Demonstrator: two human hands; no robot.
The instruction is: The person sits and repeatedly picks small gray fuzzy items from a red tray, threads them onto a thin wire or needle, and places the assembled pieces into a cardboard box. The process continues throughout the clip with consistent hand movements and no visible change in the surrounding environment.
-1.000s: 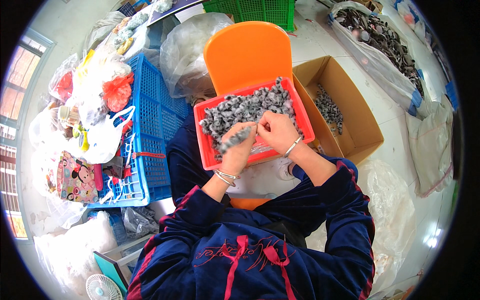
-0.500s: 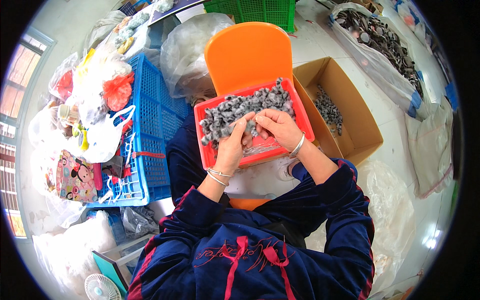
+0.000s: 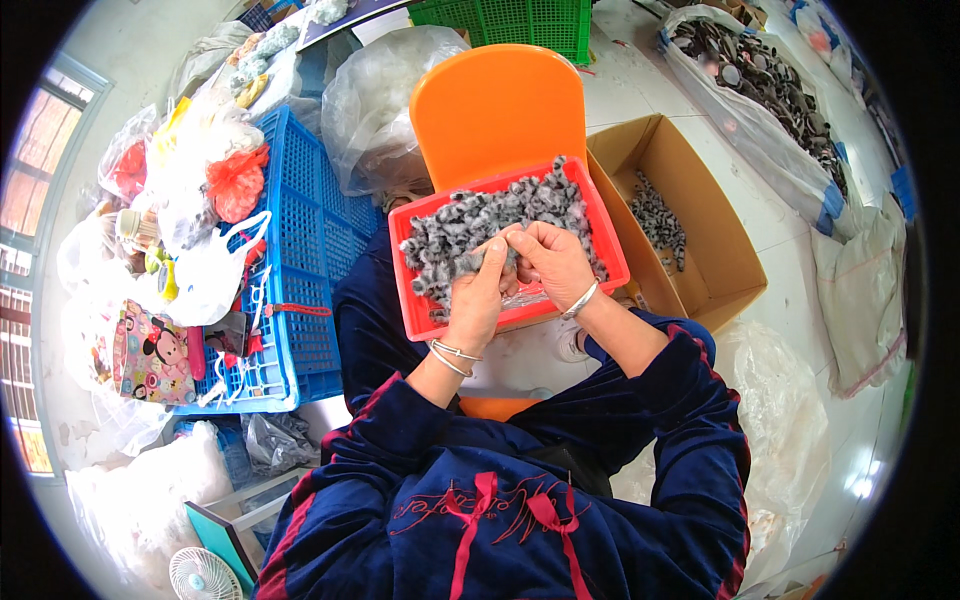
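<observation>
A red plastic tray [image 3: 403,290] rests on an orange chair [image 3: 497,110] in front of me, heaped with fluffy grey-and-black striped pieces [image 3: 520,203]. Above the tray's near half, my left hand [image 3: 477,297] and my right hand [image 3: 558,262] meet at the fingertips. Both are closed, pinching one small fluffy piece [image 3: 509,268] between them; the fingers cover most of it. Below the hands, thin silvery strands or clear plastic [image 3: 528,296] show at the tray's near side, too covered to name.
On the right stands an open cardboard box [image 3: 715,255] with more striped pieces [image 3: 657,222] inside. A blue crate [image 3: 312,215] piled with bags is at my left. Beyond the chair sit a clear plastic bag [image 3: 375,110] and a green crate [image 3: 515,28].
My left hand has shifted slightly right, and its thumb now points up toward the right fingertips. The right hand has turned a little and dipped slightly. Tray and box stay put.
</observation>
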